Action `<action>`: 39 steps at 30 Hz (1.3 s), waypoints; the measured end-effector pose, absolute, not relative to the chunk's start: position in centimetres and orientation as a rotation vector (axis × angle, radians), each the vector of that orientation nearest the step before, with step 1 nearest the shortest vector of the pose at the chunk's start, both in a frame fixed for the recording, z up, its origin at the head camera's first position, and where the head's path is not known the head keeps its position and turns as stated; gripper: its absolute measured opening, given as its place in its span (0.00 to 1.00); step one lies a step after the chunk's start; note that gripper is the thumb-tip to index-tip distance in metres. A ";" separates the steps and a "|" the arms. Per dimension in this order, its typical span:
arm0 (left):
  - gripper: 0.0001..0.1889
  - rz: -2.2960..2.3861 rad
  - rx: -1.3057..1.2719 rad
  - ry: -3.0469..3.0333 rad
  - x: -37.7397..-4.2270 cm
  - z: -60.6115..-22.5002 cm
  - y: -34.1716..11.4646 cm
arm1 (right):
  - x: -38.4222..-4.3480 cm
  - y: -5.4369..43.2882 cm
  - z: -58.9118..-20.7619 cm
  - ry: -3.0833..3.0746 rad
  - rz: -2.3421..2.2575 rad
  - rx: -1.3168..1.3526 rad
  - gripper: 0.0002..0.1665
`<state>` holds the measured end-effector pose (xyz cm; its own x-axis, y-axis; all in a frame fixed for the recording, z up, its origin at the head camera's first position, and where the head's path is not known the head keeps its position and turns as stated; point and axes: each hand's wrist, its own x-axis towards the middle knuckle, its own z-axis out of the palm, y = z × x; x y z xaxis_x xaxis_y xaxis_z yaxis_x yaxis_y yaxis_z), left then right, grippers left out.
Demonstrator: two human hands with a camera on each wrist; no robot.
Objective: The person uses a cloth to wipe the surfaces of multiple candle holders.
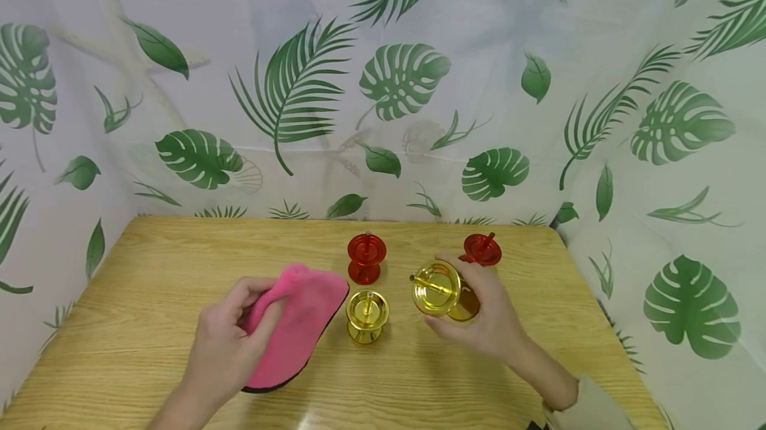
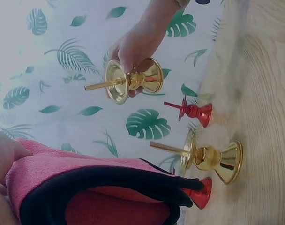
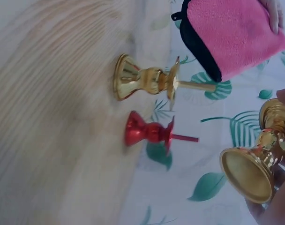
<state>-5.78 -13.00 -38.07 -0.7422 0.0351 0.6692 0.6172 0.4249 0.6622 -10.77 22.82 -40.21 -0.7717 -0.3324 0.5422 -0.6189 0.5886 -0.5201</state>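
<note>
A pink cloth (image 1: 299, 330) with black edging hangs folded from my left hand (image 1: 230, 343), pinched between thumb and fingers. My right hand (image 1: 487, 314) grips a gold candle holder (image 1: 437, 288) around its middle, lifted off the table and tilted so its spike points left. In the right wrist view the hollow base of this gold candle holder (image 3: 248, 176) faces the camera. A second gold candle holder (image 1: 367, 314) stands upright on the table, just right of the cloth.
Behind the standing gold holder is a red candle holder (image 1: 366, 257). Another red candle holder (image 1: 482, 249) stands at the back right, partly hidden by my right hand. The wooden table (image 1: 179, 250) meets a leaf-printed curtain (image 1: 323, 171) at its back edge.
</note>
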 end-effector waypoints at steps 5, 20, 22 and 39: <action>0.17 -1.327 -0.620 -2.108 -5.4 -37.5 -11.5 | -9.3 21.9 -38.8 -2.407 0.782 0.842 0.50; 0.17 -1.305 -0.841 -2.152 -4.8 -38.4 -6.9 | -6.4 19.9 -37.7 -2.401 0.319 0.998 0.52; 0.17 -1.300 -0.862 -2.161 -4.8 -38.5 -6.5 | -6.2 19.8 -37.7 -2.401 0.273 1.011 0.52; 0.21 -0.863 -1.197 -2.155 -5.2 -38.8 -5.5 | -5.9 19.1 -38.3 -2.309 0.349 1.087 0.49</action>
<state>-5.24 -5.49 -38.76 -0.4716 0.5376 0.6990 0.8715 0.4051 0.2764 -5.86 19.12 -38.26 -0.5159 -0.6251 0.5858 -0.7701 0.6379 0.0024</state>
